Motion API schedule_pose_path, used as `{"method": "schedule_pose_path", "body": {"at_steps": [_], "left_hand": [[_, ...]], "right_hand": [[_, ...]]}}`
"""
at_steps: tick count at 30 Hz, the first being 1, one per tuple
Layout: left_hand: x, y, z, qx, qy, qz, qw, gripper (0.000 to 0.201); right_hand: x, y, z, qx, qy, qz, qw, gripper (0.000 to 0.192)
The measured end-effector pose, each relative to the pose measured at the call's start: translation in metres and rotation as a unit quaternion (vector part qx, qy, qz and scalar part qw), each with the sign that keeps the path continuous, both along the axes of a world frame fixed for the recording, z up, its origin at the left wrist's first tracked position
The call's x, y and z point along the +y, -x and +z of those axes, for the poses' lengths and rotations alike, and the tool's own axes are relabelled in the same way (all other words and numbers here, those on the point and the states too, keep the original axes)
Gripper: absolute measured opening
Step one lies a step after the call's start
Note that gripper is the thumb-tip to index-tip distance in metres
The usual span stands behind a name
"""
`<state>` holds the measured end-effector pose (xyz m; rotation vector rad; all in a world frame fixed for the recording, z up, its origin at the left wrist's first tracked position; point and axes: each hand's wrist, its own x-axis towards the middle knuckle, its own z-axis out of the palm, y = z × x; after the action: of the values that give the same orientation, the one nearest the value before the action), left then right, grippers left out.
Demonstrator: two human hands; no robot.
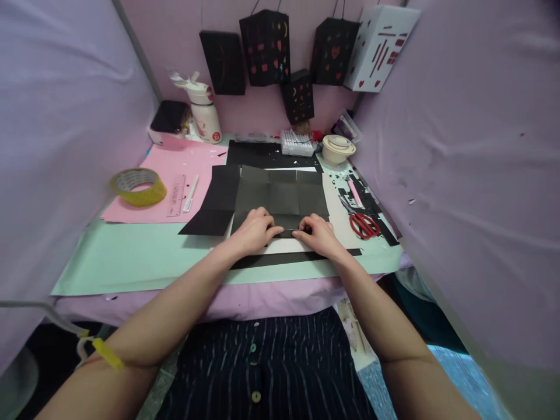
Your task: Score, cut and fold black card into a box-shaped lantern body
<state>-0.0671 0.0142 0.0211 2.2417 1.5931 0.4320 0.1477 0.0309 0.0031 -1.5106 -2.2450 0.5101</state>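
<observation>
- Two bare hands meet at the near edge of a large black creased paper sheet (280, 195), which lies flat on a white sheet of paper (339, 213) over the pale green table cover (131, 256).
- The left hand (255, 230) presses knuckles-up on the near left part of that edge; its fingers are curled down onto the paper, pinching or flattening a narrow folded strip, though whether anything sits inside the curl cannot be told.
- The right hand (319, 233) mirrors it just to the right, fingertips on the same folded strip, thumb tucked under; both hands are nearly touching each other at the middle.
- The sheet spreads away from both hands towards the back wall, its long axis running left to right, and the fold line under the fingers runs the same way, parallel to the table's near edge.
- Neither hand is nearer: both lie on the strip, either side of the sheet's centre crease.
- A thin black paper strip (297, 258) lies just beside the wrists, on the near side.
- Red-handled scissors (364, 225) rest to the right, near the right hand; a roll of yellow tape (137, 186) sits well apart on the left, beside a pink paper sheet (170, 175).
</observation>
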Motion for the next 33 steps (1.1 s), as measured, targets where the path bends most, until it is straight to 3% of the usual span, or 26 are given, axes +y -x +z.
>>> {"method": "schedule_pose_path", "body": {"at_steps": [5,12,22,28,33], "left_hand": [[0.0,0.018,0.005,-0.014,0.018,0.002,1.0,0.02],[-0.003,0.009,-0.001,0.006,0.028,0.037,0.999,0.016],[-0.003,0.008,0.003,-0.004,0.049,0.058,0.997,0.023],[-0.006,0.01,0.0,-0.004,0.027,0.029,0.999,0.021],[-0.005,0.003,0.002,0.018,0.042,0.059,0.997,0.022]], "right_hand": [[0.001,-0.002,0.0,0.001,-0.003,-0.001,1.0,0.019],[-0.001,0.002,0.005,0.025,0.032,-0.018,0.999,0.025],[-0.003,0.006,-0.004,-0.026,-0.018,-0.024,0.999,0.028],[-0.007,0.006,-0.007,-0.029,-0.042,-0.025,0.998,0.027],[-0.008,0.006,-0.005,-0.028,-0.034,-0.021,0.999,0.026]]}}
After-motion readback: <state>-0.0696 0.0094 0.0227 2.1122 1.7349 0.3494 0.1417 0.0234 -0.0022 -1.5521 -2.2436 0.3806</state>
